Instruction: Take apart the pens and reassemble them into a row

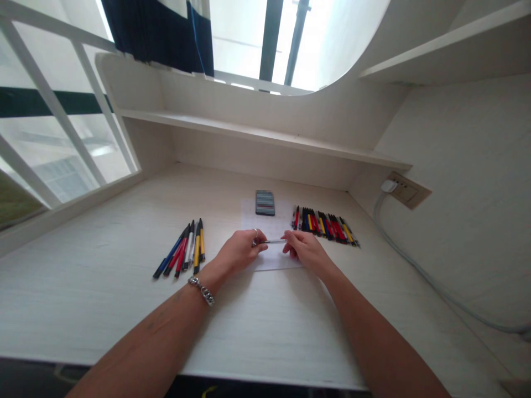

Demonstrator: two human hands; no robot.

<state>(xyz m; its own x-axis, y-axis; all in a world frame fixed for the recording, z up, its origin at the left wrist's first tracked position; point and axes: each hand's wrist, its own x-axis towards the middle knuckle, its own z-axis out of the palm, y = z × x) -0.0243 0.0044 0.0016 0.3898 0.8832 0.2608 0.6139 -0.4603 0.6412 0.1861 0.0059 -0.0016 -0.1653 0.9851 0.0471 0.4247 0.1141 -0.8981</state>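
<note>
Between my hands a thin pen (274, 241) with a clear or whitish barrel lies level above a white sheet of paper (271, 260). My left hand (244, 247) pinches its darker left end, and a ring and a chain bracelet show on that arm. The fingertips of my right hand (305, 249) close on the other end. To the left several pens (182, 249) in blue, red, white and yellow lie loosely side by side. At the right a long row of pens (326, 225) in mixed colours lies close together.
A dark striped box-like block (265, 203) rests at the paper's far edge. A shelf (265, 132) runs along the back of the white desk (103, 237). On the right wall a plug sits in a socket (409, 189), its grey cable (415, 268) trailing down.
</note>
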